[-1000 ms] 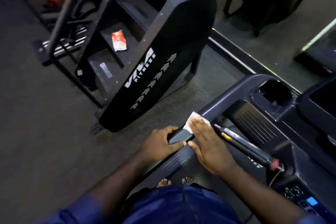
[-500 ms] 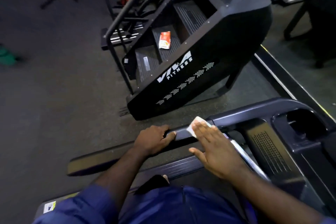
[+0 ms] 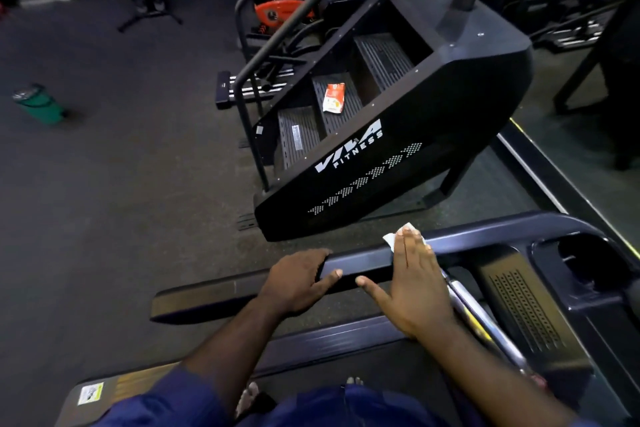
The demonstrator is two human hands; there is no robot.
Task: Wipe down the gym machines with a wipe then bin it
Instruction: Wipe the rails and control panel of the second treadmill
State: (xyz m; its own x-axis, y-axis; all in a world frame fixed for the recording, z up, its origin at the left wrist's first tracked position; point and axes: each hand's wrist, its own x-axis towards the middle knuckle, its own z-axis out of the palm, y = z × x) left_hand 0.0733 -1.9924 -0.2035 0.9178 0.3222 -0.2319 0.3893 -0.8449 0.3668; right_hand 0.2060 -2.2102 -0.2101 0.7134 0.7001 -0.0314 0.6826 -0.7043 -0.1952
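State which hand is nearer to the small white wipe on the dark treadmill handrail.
Right. The right hand lies flat on the small white wipe, pressing it onto the dark treadmill handrail; the left hand grips the rail's end, apart from the wipe.

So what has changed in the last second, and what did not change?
The right hand, flat on the white wipe, slid it along the treadmill handrail, farther from the left hand. Nothing was taken or released. The left hand still grips the rail end; the packet stays on the stair climber step.
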